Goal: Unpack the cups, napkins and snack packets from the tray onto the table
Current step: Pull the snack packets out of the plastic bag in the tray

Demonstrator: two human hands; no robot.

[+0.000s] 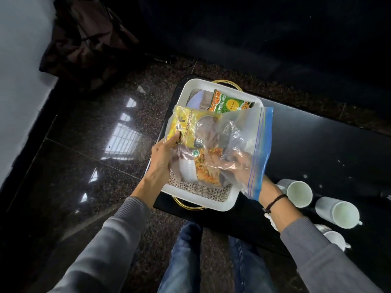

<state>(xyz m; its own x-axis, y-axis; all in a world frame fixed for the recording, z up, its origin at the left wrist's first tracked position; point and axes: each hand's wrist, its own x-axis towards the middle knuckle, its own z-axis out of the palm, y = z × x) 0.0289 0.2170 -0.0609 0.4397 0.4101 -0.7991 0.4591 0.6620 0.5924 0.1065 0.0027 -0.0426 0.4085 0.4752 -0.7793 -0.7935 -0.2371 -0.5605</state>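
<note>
- The table (306, 144) carries the tray (220, 205) at its left end, cups (299, 192) near the front edge.
- The zip bag (243, 142) above the tray: soft, slippery.
- My left hand (164, 157) pinches the light yellow packet (186, 127) through it.
- My right hand (239, 166) reaches inside, gripping a packet edge, I judge.

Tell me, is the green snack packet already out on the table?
No, the green snack packet lies inside the white tray.

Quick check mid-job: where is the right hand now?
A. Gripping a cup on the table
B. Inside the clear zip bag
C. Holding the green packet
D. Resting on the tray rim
B: the right hand shows through the plastic of the zip bag, which is held over the tray, while the left hand pinches the yellow packet; the cups stand untouched.
</note>
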